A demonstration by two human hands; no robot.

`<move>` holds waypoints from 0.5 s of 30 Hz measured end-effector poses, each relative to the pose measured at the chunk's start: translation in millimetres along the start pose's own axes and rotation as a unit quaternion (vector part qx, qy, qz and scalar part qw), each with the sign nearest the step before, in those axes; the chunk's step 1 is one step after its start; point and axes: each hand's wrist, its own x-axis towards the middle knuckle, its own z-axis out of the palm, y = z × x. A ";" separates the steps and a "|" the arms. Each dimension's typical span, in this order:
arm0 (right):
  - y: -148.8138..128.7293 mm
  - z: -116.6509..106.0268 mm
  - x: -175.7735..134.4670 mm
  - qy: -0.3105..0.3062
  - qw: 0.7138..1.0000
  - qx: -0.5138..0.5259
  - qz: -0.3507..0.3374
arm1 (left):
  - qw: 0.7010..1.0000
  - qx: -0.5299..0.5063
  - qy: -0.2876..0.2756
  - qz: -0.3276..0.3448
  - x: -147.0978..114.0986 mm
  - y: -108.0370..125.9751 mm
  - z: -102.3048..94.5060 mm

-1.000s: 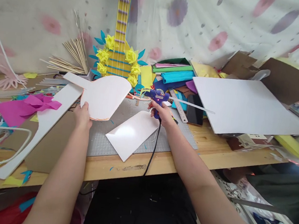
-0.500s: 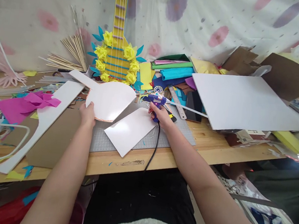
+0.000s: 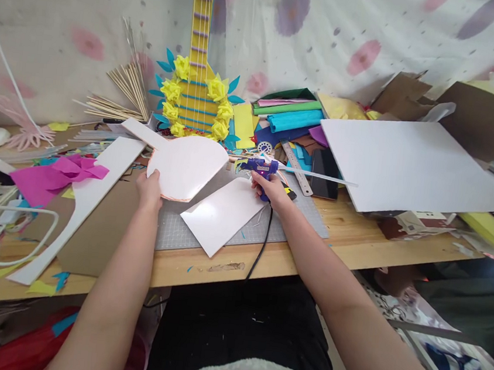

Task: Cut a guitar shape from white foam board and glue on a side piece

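My left hand [image 3: 152, 190] is closed on the lower left edge of a white foam board cutout [image 3: 189, 167], which has a rounded body and a narrow neck pointing to the upper left. In my right hand [image 3: 268, 187] is a blue hot glue gun [image 3: 261, 166], its nozzle facing left towards the cutout's right side. A long white glue stick [image 3: 318, 176] sticks out of the gun's back to the right. Between my hands a white rectangular board piece [image 3: 224, 215] lies on the grey cutting mat [image 3: 169, 233]. The gun's black cord hangs over the table's front edge.
A yellow paper guitar [image 3: 198, 100] with yellow flowers stands at the back. Bamboo sticks [image 3: 129, 87], rolled coloured paper [image 3: 293, 119], a metal ruler [image 3: 299, 173] and a phone [image 3: 324, 172] lie behind. A large white board [image 3: 416, 167] is on the right, brown cardboard [image 3: 92, 233] on the left.
The whole view has shifted slightly, so things appear a little further right. Both hands keep their holds on the cutout and the glue gun.
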 end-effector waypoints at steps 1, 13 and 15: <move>0.0 0.2 0.2 0.001 1.000 0.002 0.000 | 1.000 0.001 0.002 -0.002 -0.3 0.3 0.3; -0.6 0.1 0.7 0.010 1.000 0.022 0.005 | 1.000 0.014 -0.011 0.005 -0.5 -2.4 0.3; -0.7 0.4 0.2 0.014 1.000 0.018 0.005 | 1.000 0.012 -0.012 0.004 0.2 -3.1 0.4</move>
